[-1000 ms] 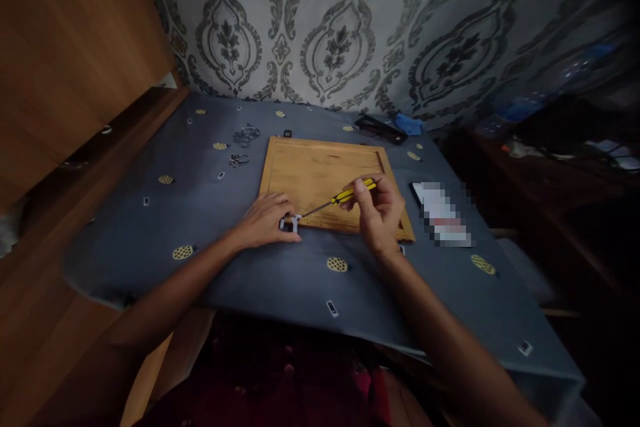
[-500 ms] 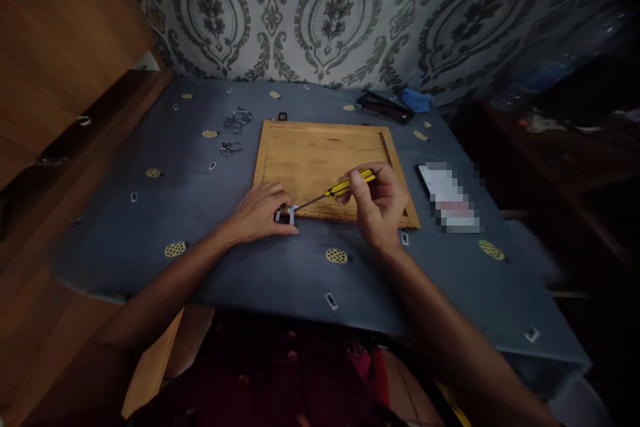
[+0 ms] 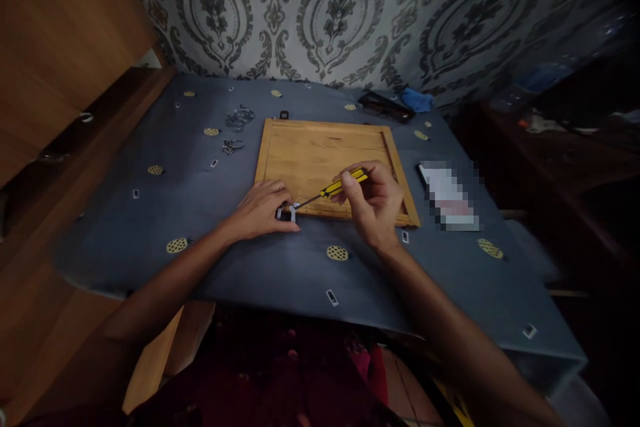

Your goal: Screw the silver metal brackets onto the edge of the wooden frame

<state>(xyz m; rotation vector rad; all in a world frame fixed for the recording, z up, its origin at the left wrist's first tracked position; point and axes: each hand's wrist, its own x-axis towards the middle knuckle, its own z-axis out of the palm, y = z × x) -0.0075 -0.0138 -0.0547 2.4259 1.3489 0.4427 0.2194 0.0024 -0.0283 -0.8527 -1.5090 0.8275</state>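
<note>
A framed wooden panel (image 3: 313, 157) lies flat on the table. At its near-left edge, my left hand (image 3: 261, 208) is closed on a small U-shaped metal piece (image 3: 293, 215), possibly a bracket or clamp. Its far part is covered by my fingers. My right hand (image 3: 376, 205) grips the yellow-and-black handle of a screwdriver (image 3: 340, 185), held at a low slant over the panel. The thin shaft points down to the left, and its tip is at the metal piece. Whether the tip sits in a screw I cannot tell.
Small metal pieces (image 3: 233, 146) lie left of the panel, with more tangled metal bits (image 3: 240, 118) behind them. A small black square item (image 3: 284, 115) is by the far edge. Farther back are a dark case (image 3: 386, 107) and a blue cloth (image 3: 418, 100). A phone (image 3: 447, 197) rests right.
My right hand and the screwdriver handle have shifted slightly left. The left hand keeps its hold on the metal piece, and the tip stays beside it.
</note>
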